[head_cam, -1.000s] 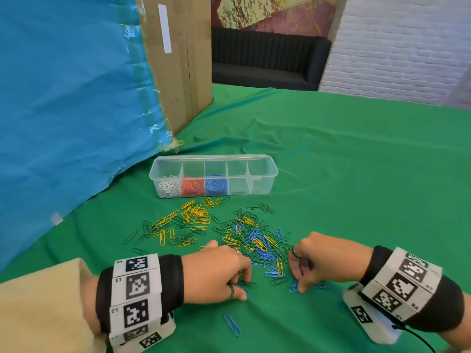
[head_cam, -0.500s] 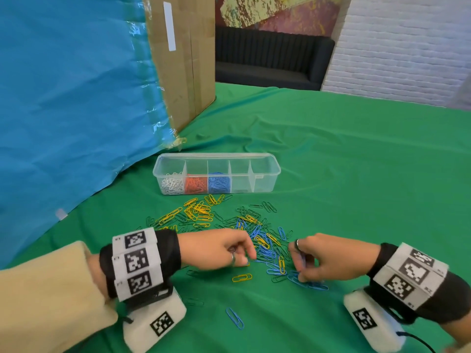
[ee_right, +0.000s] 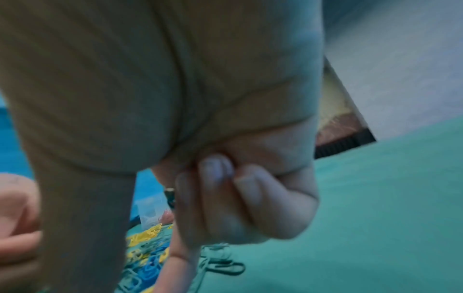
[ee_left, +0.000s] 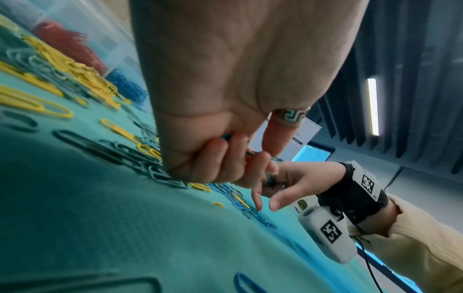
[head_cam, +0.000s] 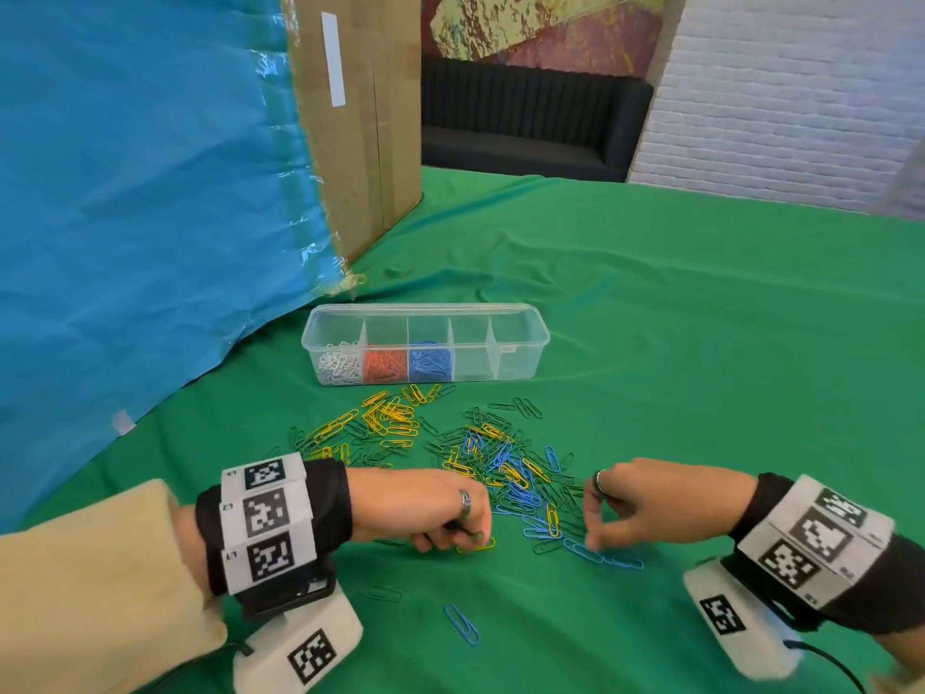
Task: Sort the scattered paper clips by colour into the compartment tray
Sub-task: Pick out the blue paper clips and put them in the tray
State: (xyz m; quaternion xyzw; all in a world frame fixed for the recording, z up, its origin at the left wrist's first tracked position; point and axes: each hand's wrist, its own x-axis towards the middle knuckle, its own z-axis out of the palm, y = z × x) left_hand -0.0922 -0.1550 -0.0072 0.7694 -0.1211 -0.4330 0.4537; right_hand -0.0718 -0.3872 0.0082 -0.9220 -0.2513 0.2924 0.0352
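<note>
The clear compartment tray (head_cam: 520, 309) holds white clips (head_cam: 340, 365), red clips (head_cam: 384, 364) and blue clips (head_cam: 430, 362) in its three left compartments. Yellow, green and blue paper clips (head_cam: 480, 458) lie scattered on the green cloth in front of it. My left hand (head_cam: 458, 535) is at the pile's near edge, its fingers (ee_left: 225, 158) curled round gathered clips, just above a yellow clip (head_cam: 480, 545). My right hand (head_cam: 593, 535) keeps blue clips under three curled fingers (ee_right: 220, 198), with index and thumb down at blue clips (head_cam: 605, 557) on the cloth.
The tray's two right compartments (head_cam: 470, 353) are empty. A lone blue clip (head_cam: 461, 625) lies near me. A cardboard box (head_cam: 360, 117) and a blue sheet (head_cam: 125, 217) rise at the left. The green cloth (head_cam: 701, 343) stretches to the right.
My left hand went up into the pile, then came back beside a yellow clip. My right hand has lowered its index and thumb onto blue clips at the pile's near right edge.
</note>
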